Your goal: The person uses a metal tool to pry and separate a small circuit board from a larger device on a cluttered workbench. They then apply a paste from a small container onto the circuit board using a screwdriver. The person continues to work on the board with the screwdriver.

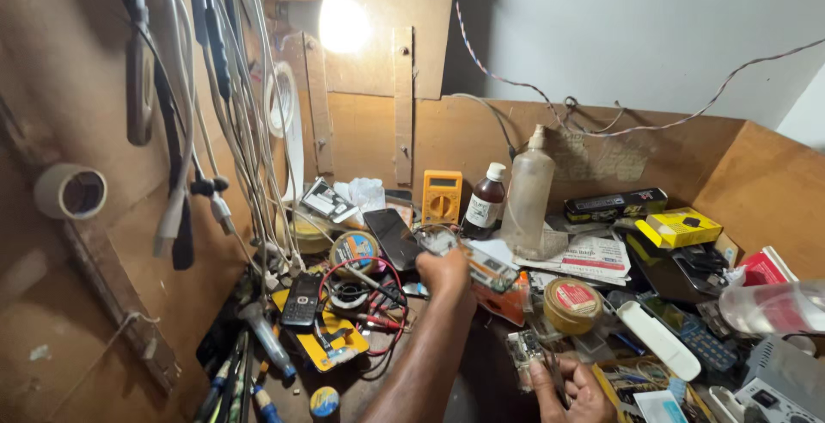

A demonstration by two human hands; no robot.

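One bare bulb up top blows out w/ glare; bench corners pretty dim, edges bend wide-angle, pic a bit soft.

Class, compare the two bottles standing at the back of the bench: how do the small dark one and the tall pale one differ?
The small brown bottle is dark glass-like; the tall clear bottle is pale and cloudy.
The brown bottle is short with a white screw cap; the clear bottle is far taller with a narrow nozzle top.
The brown bottle carries a white label; the clear bottle shows none.
Both stand upright, side by side, against the wooden back wall.
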